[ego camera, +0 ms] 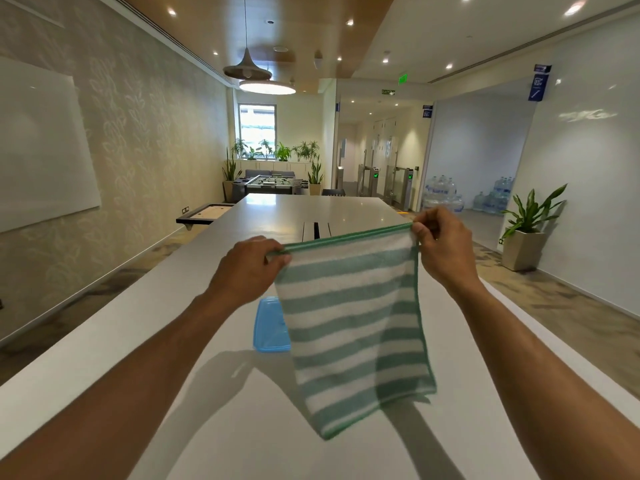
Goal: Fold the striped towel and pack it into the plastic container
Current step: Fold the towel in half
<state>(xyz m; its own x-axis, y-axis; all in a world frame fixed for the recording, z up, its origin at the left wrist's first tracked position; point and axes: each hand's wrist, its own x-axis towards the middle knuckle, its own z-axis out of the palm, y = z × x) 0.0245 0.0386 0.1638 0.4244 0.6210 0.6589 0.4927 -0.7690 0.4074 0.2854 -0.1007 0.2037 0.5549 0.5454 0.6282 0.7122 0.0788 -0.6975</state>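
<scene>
A green-and-white striped towel (353, 327) hangs spread out in the air above the table. My left hand (249, 268) pinches its top left corner and my right hand (440, 244) pinches its top right corner, holding the top edge taut. The towel's lower part droops toward the table. A blue plastic container (268, 327) lies on the white table (138, 341) just behind the towel's left side; the towel hides its right part.
The long white table stretches ahead, with a cable slot (317, 230) in its middle. A potted plant (526, 233) stands on the floor at the right. Water bottles (443, 195) and a foosball table (273, 183) stand far back.
</scene>
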